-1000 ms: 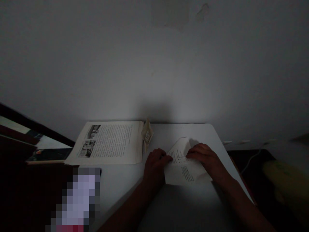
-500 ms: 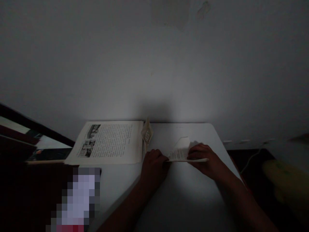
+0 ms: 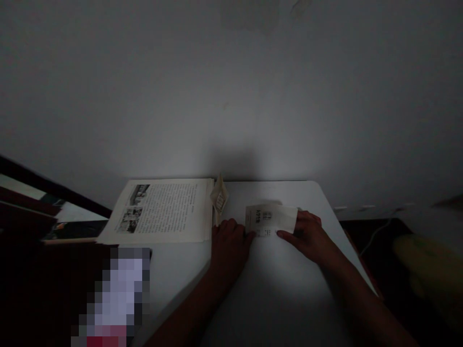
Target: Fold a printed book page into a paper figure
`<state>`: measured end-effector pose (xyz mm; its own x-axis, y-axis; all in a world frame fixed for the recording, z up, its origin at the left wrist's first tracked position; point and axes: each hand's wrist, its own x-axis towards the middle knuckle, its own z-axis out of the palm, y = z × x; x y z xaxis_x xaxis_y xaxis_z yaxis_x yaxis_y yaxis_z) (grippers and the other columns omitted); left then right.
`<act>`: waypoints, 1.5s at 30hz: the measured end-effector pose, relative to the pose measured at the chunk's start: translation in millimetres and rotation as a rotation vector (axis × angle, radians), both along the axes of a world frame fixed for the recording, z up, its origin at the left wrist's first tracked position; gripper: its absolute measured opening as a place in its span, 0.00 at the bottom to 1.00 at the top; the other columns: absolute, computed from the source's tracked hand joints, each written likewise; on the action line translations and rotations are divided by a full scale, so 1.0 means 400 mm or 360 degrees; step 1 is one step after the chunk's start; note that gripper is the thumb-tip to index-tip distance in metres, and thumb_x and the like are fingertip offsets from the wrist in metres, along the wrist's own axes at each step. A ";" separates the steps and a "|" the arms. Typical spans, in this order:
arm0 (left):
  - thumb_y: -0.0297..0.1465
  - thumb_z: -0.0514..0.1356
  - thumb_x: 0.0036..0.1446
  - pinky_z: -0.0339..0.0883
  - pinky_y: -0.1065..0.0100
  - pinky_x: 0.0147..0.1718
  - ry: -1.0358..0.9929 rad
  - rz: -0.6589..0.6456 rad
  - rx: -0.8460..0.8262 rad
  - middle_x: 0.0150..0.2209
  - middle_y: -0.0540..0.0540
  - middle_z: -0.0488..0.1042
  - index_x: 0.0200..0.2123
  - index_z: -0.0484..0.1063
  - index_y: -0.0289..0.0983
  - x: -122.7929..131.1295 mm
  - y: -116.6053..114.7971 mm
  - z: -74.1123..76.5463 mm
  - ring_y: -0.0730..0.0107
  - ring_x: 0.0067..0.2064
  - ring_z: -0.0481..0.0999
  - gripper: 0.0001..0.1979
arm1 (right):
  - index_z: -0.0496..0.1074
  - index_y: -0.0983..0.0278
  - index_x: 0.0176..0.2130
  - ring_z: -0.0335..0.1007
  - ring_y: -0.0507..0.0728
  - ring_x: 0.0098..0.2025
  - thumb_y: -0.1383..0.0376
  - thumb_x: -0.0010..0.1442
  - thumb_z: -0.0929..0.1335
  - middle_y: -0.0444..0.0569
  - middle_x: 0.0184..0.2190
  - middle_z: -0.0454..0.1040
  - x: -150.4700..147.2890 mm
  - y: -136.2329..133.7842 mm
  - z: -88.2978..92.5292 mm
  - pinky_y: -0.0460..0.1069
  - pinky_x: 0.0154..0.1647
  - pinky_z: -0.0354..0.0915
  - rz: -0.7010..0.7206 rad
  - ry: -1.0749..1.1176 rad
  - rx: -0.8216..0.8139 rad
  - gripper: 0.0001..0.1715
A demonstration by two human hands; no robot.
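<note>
A folded piece of printed paper (image 3: pixel 271 219) is held over the white table, its printed face turned toward me. My right hand (image 3: pixel 307 236) grips its right side, thumb in front and fingers behind. At the paper's lower left corner, my left hand (image 3: pixel 231 243) is closed with its thumb against the edge. Just beyond my left hand stands a small folded paper shape (image 3: pixel 219 196) with a pointed top. It is beside a stack of printed sheets (image 3: pixel 166 212) showing text and pictures.
The white table (image 3: pixel 173 284) meets a grey wall (image 3: pixel 231 96). A blurred-out, pixelated object (image 3: pixel 117 289) lies at the table's left front. Beyond the right edge are a cable (image 3: pixel 376 236) and a yellowish item (image 3: pixel 427 265).
The folded paper has turned upright, so a different printed face with larger characters shows. My right thumb has moved to the front of it. My left hand stays at its left end.
</note>
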<state>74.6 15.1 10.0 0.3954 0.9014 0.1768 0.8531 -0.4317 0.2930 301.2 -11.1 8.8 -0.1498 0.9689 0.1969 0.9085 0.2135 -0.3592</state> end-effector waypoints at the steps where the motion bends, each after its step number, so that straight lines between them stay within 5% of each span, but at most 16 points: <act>1: 0.38 0.54 0.59 0.56 0.59 0.41 0.0014 0.0008 0.0005 0.33 0.45 0.69 0.29 0.71 0.36 0.001 -0.001 0.001 0.61 0.40 0.67 0.13 | 0.77 0.54 0.35 0.69 0.61 0.43 0.54 0.55 0.67 0.46 0.40 0.75 -0.002 0.000 0.001 0.58 0.44 0.59 -0.0017 -0.0015 -0.0013 0.11; 16: 0.39 0.54 0.58 0.55 0.57 0.42 0.0084 0.0054 -0.0053 0.35 0.44 0.69 0.31 0.72 0.36 0.009 0.000 0.019 0.59 0.42 0.67 0.13 | 0.71 0.61 0.25 0.66 0.62 0.40 0.50 0.53 0.66 0.49 0.33 0.72 -0.027 -0.002 -0.004 0.60 0.42 0.57 -0.0324 -0.0075 -0.0064 0.18; 18: 0.39 0.54 0.58 0.55 0.56 0.42 0.0088 0.0060 -0.0046 0.35 0.44 0.69 0.31 0.72 0.36 0.010 0.001 0.018 0.58 0.41 0.67 0.13 | 0.69 0.62 0.33 0.67 0.63 0.38 0.48 0.51 0.67 0.49 0.31 0.71 -0.037 -0.003 -0.002 0.60 0.43 0.57 -0.0466 0.0006 -0.0022 0.21; 20: 0.39 0.54 0.57 0.55 0.56 0.42 0.0085 0.0062 -0.0042 0.35 0.44 0.69 0.31 0.72 0.36 0.010 0.001 0.016 0.58 0.42 0.67 0.13 | 0.63 0.64 0.47 0.68 0.64 0.38 0.46 0.48 0.68 0.51 0.32 0.72 -0.056 -0.006 0.005 0.62 0.45 0.56 -0.0607 0.0143 0.0061 0.34; 22: 0.39 0.54 0.57 0.55 0.56 0.42 0.0076 0.0060 -0.0039 0.35 0.44 0.69 0.31 0.72 0.36 0.009 0.001 0.015 0.58 0.42 0.66 0.13 | 0.51 0.67 0.57 0.68 0.65 0.40 0.46 0.47 0.69 0.55 0.37 0.72 -0.083 -0.009 0.014 0.64 0.49 0.54 -0.0656 0.0239 0.0142 0.48; 25: 0.40 0.54 0.57 0.55 0.57 0.41 0.0074 0.0057 -0.0038 0.36 0.43 0.70 0.31 0.72 0.36 0.009 0.000 0.014 0.59 0.42 0.66 0.14 | 0.42 0.66 0.62 0.64 0.68 0.48 0.45 0.45 0.69 0.63 0.49 0.64 -0.126 -0.015 0.025 0.64 0.49 0.55 -0.0615 0.0236 0.0228 0.57; 30: 0.40 0.55 0.57 0.55 0.57 0.41 0.0103 0.0078 -0.0021 0.35 0.44 0.70 0.30 0.72 0.36 0.010 0.000 0.015 0.59 0.42 0.67 0.14 | 0.40 0.66 0.62 0.52 0.73 0.57 0.45 0.46 0.69 0.67 0.55 0.55 -0.165 -0.018 0.019 0.66 0.49 0.55 -0.0543 0.0179 0.0263 0.58; 45: 0.41 0.56 0.57 0.55 0.57 0.42 0.0049 0.0061 -0.0077 0.33 0.46 0.71 0.28 0.73 0.37 -0.002 0.009 0.021 0.60 0.41 0.68 0.14 | 0.42 0.61 0.62 0.58 0.71 0.54 0.53 0.45 0.71 0.62 0.54 0.58 -0.137 -0.013 0.011 0.65 0.45 0.61 -0.0630 0.0321 0.0106 0.54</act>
